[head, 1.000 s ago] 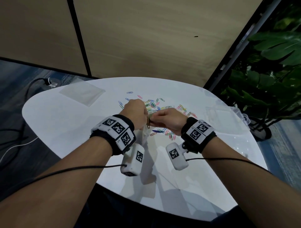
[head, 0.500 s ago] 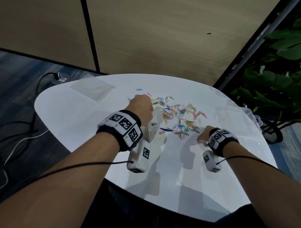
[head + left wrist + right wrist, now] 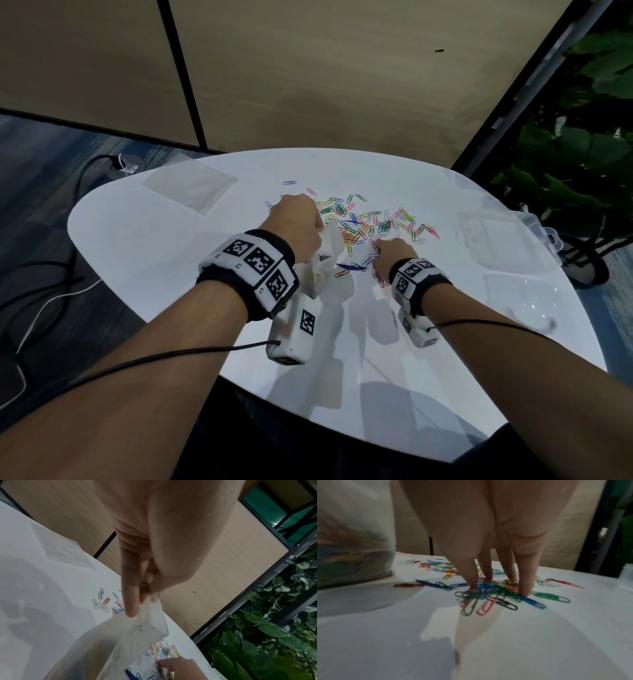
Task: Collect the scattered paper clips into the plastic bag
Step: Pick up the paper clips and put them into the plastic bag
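Coloured paper clips (image 3: 376, 222) lie scattered over the far middle of the white round table (image 3: 171, 257). My left hand (image 3: 294, 222) holds the clear plastic bag (image 3: 325, 253) up by its rim. In the left wrist view, thumb and fingers (image 3: 130, 601) pinch the bag's edge (image 3: 120, 635), and the bag hangs open. It holds some clips (image 3: 351, 534). Just right of the bag, my right hand (image 3: 387, 250) points down. Its thumb and fingertips (image 3: 525, 592) close round a small heap of clips (image 3: 488, 595) on the table.
A flat clear bag (image 3: 191, 183) lies at the far left of the table. Clear plastic boxes (image 3: 486, 236) and a clear lid (image 3: 520, 294) sit near the right edge. A leafy plant (image 3: 582, 154) stands to the right; cables (image 3: 51, 274) lie on the floor at left.
My right hand left the bag's mouth, swung out to the right, then came back left onto the clips. My left hand kept holding the bag up.
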